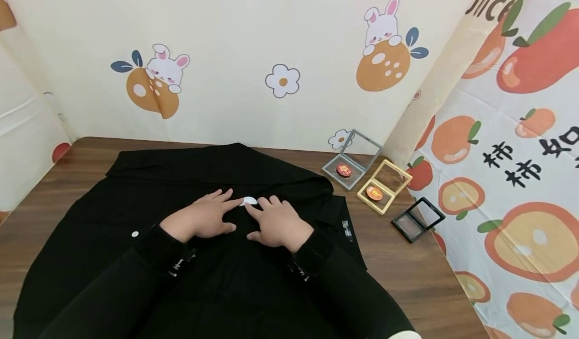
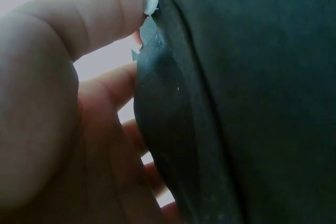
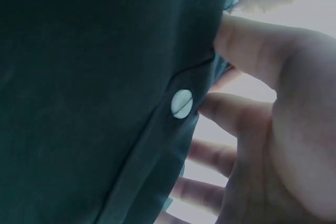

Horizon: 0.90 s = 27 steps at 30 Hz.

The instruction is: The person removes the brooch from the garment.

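Note:
A black garment (image 1: 217, 289) lies spread over the wooden table. In the middle of the head view my left hand (image 1: 203, 217) rests palm down on the cloth, its fingers spread. Its index fingertip touches the left side of a small white piece (image 1: 249, 201). From the right, my right hand (image 1: 278, 224) reaches the same piece with its index finger, its other fingers also spread on the cloth. Fingertips partly cover the piece, so I cannot tell its kind. A white button (image 3: 182, 103) shows on the cloth beside my fingers in the right wrist view.
Another white button (image 1: 134, 234) sits on the garment, left of my hands. At the table's right stand open cases: a grey one (image 1: 334, 164) and a yellow one (image 1: 379, 207), each with a small reddish oval item, and a black one (image 1: 409, 226). Printed cloth walls enclose the table.

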{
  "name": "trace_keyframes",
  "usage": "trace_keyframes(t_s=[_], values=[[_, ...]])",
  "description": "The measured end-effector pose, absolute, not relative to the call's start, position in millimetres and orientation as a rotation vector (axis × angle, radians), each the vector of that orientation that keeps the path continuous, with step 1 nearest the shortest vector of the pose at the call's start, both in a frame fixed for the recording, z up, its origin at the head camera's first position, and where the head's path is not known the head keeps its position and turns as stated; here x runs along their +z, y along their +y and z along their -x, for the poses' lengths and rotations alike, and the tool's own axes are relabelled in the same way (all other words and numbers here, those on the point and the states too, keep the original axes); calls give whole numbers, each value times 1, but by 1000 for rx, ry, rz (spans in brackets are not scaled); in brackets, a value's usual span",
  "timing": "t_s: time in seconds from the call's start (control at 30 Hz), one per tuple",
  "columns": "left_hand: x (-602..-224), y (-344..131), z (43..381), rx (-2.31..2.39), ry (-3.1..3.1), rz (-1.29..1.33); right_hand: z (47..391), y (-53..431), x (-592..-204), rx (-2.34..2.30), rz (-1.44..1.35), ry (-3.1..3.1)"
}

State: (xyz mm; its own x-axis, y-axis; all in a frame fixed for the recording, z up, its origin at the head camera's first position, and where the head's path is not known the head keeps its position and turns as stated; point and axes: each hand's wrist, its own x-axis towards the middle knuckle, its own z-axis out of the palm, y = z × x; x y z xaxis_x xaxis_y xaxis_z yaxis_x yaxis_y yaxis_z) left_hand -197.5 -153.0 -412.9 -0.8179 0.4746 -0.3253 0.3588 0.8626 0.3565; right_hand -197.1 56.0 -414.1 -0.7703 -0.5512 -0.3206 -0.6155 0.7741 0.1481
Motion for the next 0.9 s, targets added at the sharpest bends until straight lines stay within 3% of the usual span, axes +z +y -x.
trace_keyframes(t_s=[0.47,0.9], values=[[-414,-154,200,323,2676,-674,190,59,-417,306,898,2751],[-406,-145,237,506,2805,-645,187,61,-418,262,917,2772]])
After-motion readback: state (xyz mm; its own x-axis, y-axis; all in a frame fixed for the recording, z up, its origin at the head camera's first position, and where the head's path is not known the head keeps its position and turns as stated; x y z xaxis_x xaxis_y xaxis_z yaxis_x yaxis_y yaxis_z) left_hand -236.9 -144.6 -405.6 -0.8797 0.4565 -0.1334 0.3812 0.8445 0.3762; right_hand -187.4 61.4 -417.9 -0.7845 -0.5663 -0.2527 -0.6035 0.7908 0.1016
